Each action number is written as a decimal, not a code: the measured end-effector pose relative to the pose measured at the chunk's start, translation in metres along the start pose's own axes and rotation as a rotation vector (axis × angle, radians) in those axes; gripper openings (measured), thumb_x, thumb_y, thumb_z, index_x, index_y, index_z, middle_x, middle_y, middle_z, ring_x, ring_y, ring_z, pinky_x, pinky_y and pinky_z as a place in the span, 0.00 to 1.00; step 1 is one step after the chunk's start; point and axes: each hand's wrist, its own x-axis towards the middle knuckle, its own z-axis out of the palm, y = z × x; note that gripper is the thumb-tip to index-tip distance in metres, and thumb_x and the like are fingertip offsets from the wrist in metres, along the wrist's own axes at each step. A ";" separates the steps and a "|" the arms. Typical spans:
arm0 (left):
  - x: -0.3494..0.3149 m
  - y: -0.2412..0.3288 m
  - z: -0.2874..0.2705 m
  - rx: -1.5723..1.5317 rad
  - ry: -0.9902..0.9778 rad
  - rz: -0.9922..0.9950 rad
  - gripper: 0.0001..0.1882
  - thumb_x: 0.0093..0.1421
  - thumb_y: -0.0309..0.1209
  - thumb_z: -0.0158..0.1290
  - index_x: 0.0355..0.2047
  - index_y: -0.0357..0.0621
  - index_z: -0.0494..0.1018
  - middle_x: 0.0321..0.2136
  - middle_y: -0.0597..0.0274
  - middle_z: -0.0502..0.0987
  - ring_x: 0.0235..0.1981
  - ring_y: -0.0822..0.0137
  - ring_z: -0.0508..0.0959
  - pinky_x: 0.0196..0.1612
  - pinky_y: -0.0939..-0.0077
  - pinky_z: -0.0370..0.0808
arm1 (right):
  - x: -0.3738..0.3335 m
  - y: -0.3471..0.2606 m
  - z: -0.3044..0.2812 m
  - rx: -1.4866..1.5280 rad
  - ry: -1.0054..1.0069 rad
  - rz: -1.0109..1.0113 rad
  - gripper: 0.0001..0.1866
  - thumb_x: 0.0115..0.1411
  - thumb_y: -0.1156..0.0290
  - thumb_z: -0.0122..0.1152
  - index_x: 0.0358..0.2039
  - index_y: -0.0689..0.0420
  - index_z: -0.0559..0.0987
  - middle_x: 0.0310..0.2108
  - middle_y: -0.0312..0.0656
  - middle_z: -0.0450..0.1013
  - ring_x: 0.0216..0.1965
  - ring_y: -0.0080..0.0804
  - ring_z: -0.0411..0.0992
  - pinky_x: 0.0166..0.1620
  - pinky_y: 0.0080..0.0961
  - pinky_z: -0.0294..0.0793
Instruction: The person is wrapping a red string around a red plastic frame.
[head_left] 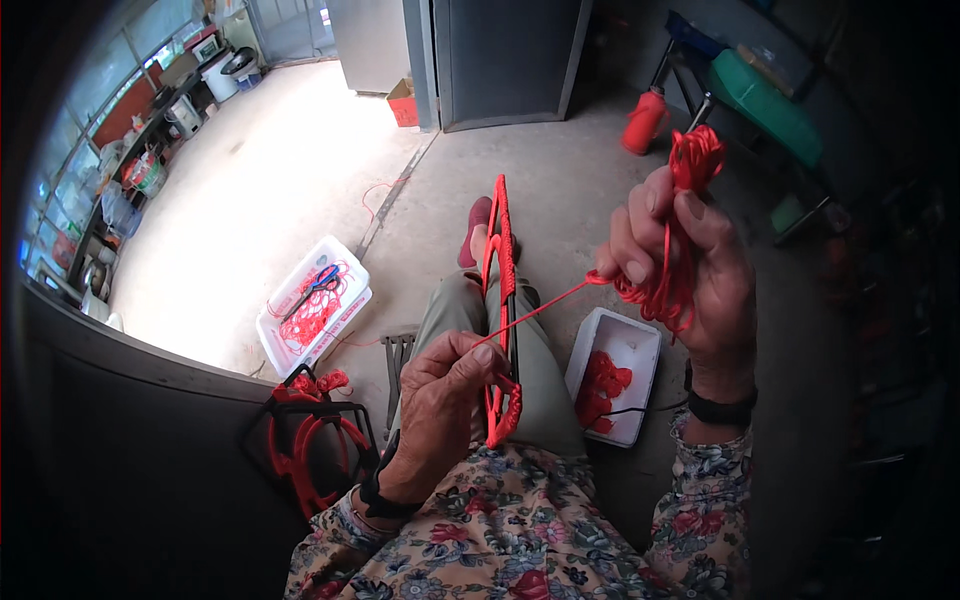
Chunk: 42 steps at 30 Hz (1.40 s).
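Note:
My left hand [445,400] is closed on the near end of a narrow, dark frame wrapped in red cord [505,240], which stands out over my lap. Its thumb and forefinger pinch there beside the wrapped edge. Raised to the right, my right hand [690,240] grips a looped bundle of red cord [697,158], with loops hanging below the fingers. A single taut red strand [540,307] runs between the two hands, across the frame. Part of the frame's near end is hidden behind my left fingers.
Left of my legs lies a white tray [345,312] with red cord scraps and blue-handled scissors [325,280]. A white foam box [645,375] with red material sits at the right. More red-and-black frames [290,470] lean at lower left. A red container [645,122] stands back right.

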 end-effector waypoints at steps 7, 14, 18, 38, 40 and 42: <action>-0.002 -0.003 -0.005 0.035 0.045 -0.006 0.08 0.60 0.30 0.53 0.28 0.39 0.69 0.29 0.57 0.74 0.31 0.71 0.72 0.40 0.77 0.67 | 0.025 -0.027 -0.096 0.460 0.286 -0.303 0.12 0.68 0.66 0.46 0.42 0.63 0.68 0.22 0.34 0.57 0.24 0.22 0.58 0.26 0.19 0.61; 0.007 -0.003 -0.020 -0.005 0.093 -0.100 0.08 0.61 0.31 0.52 0.27 0.40 0.69 0.29 0.57 0.75 0.34 0.69 0.74 0.41 0.73 0.72 | -0.043 0.012 -0.042 -0.481 -0.038 0.261 0.18 0.62 0.58 0.56 0.40 0.62 0.73 0.16 0.33 0.62 0.15 0.17 0.58 0.21 0.20 0.60; 0.009 -0.008 -0.017 0.094 0.049 -0.113 0.10 0.60 0.31 0.54 0.33 0.34 0.72 0.32 0.58 0.77 0.31 0.71 0.76 0.39 0.77 0.74 | -0.068 0.055 -0.025 -1.044 -0.392 0.392 0.15 0.60 0.61 0.57 0.30 0.63 0.72 0.16 0.48 0.68 0.20 0.43 0.72 0.27 0.38 0.68; 0.008 0.007 -0.002 0.277 -0.006 0.268 0.05 0.61 0.24 0.54 0.30 0.34 0.73 0.35 0.63 0.75 0.34 0.77 0.73 0.38 0.83 0.69 | -0.026 0.060 0.012 -1.139 -0.326 -0.174 0.14 0.50 0.69 0.67 0.38 0.58 0.78 0.32 0.43 0.70 0.37 0.39 0.69 0.42 0.33 0.69; 0.010 0.009 0.002 0.262 -0.016 0.300 0.05 0.61 0.24 0.54 0.30 0.33 0.73 0.36 0.62 0.75 0.35 0.76 0.73 0.39 0.83 0.70 | -0.024 0.072 0.013 -1.039 -0.262 -0.144 0.14 0.51 0.70 0.66 0.39 0.59 0.78 0.33 0.43 0.70 0.38 0.38 0.69 0.43 0.32 0.69; 0.012 0.010 0.000 0.245 -0.042 0.393 0.06 0.60 0.25 0.54 0.30 0.33 0.74 0.37 0.59 0.75 0.39 0.75 0.73 0.42 0.81 0.69 | -0.031 0.071 0.011 -0.952 -0.233 -0.048 0.13 0.56 0.67 0.62 0.40 0.60 0.77 0.34 0.40 0.71 0.40 0.33 0.70 0.44 0.29 0.69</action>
